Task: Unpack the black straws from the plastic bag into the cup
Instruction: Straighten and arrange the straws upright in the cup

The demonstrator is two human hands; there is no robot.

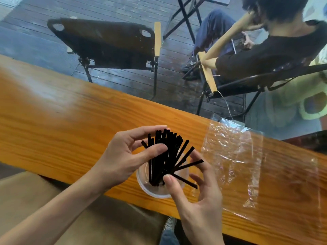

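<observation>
head view: two hands (122, 156) (198, 197), one cup (155, 190), one bag (233, 156)

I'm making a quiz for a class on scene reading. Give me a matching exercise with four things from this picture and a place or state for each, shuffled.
Things:
1. black straws
2. plastic bag
3. cup
4. folding chair

Places or states:
A. lying flat and empty on the table
B. standing unoccupied on the floor beyond the table
C. fanned out, lower ends inside the cup
D. upright at the table's near edge, between the two hands

Pairs: 1-C, 2-A, 3-D, 4-B
</observation>
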